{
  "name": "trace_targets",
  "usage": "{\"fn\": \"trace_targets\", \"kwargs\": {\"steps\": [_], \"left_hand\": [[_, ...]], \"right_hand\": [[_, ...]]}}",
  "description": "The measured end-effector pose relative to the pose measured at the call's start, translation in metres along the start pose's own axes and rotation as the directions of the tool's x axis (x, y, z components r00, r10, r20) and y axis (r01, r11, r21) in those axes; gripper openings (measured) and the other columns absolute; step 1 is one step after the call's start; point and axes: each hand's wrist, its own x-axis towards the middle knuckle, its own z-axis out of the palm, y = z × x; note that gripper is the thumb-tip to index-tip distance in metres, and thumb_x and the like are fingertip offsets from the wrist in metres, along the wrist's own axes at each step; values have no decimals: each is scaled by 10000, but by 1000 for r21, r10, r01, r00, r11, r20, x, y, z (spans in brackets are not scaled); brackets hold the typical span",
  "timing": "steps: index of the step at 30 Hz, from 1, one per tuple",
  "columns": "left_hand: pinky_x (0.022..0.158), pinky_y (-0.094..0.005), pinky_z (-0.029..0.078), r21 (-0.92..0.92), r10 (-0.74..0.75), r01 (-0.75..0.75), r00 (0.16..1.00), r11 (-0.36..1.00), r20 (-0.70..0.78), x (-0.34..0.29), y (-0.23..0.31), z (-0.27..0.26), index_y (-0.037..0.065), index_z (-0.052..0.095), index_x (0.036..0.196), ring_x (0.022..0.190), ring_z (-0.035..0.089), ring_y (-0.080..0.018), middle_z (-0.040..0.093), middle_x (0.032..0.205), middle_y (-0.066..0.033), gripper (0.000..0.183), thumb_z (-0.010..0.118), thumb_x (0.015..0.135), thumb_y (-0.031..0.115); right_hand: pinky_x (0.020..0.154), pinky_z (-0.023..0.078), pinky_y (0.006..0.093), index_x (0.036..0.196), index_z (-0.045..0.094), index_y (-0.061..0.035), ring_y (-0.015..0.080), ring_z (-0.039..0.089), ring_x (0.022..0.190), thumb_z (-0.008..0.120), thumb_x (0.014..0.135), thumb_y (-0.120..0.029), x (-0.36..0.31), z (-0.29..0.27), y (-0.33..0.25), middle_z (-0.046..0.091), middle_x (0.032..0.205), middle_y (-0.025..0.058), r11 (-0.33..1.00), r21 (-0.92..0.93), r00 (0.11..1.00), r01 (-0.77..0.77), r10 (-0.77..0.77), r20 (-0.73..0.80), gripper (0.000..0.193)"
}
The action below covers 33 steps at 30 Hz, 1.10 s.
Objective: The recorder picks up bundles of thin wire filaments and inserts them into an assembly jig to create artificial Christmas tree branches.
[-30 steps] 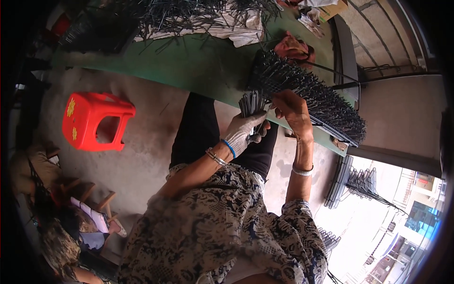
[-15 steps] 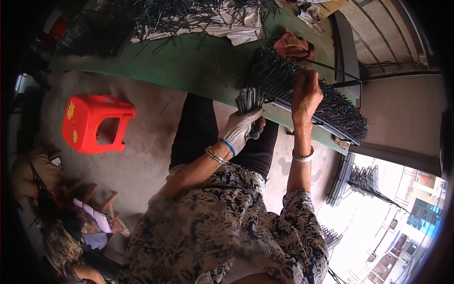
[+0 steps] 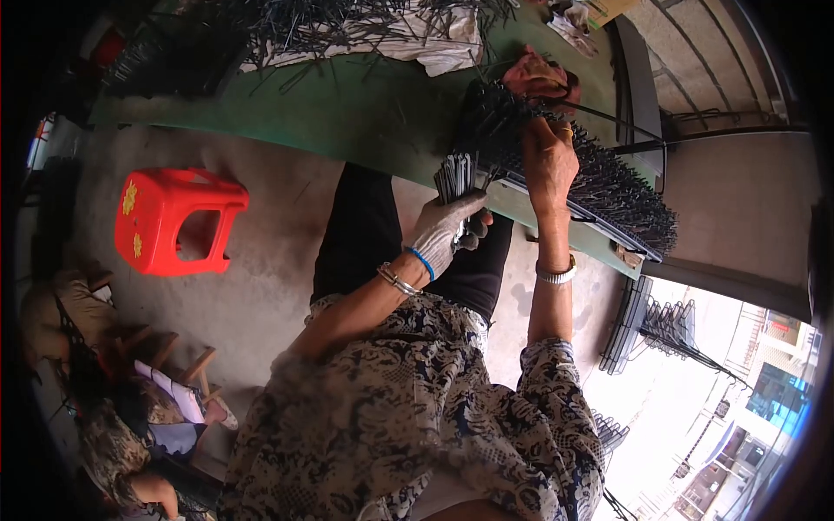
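Observation:
My left hand [image 3: 441, 233], in a grey-white knit glove with a blue cuff edge, is closed around a bundle of thin metal rods [image 3: 454, 176]. Their ends stick up above the fingers, close to the front edge of the green table. Bare and reaching forward, my right hand [image 3: 551, 169] has its fingers pinched together over a long rack [image 3: 621, 195] packed with upright dark rods. Whatever is between those fingertips is too small to make out. The rack runs slantwise along the table's right part, to the right of the bundle.
On the green table [image 3: 287, 113] more loose dark rods [image 3: 347, 30] lie over a pale cloth. A reddish rag [image 3: 540, 76] lies behind the rack. A red plastic stool [image 3: 156, 221] stands on the floor at left. Another person [image 3: 130, 434] is at lower left. Wire racks [image 3: 625, 326] stand at right.
My right hand has shifted a little left and farther along the rack, fingers still pinched. My left hand keeps the rod bundle in nearly the same place.

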Motion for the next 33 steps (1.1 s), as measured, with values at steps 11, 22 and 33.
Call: {"fn": "trace_targets", "kwargs": {"steps": [11,22,33], "left_hand": [[500,-234,489,38,-15,15,1000,999,-3,-4,-3,4,31,624,1068,680,667,-155,692,855,-92,243,650,913,217],[562,-250,514,-1,-30,30,999,1000,-41,0,-2,4,48,615,1134,842,703,-203,704,980,-99,286,631,923,240],[584,-275,547,-62,-80,79,997,995,-20,2,-10,3,30,641,1085,788,697,-212,697,951,-107,249,620,936,228]], "right_hand": [[552,455,230,872,658,24,100,572,614,558,874,-30,-38,-47,-10,629,808,64,474,699,795,-536,5,606,114],[563,457,225,927,600,19,100,583,605,577,909,-63,-33,-58,-4,664,800,82,425,765,874,-484,190,447,87],[533,495,278,936,563,-4,157,643,558,548,928,-131,-6,-26,-1,682,778,92,796,529,942,-294,334,20,127]]}}
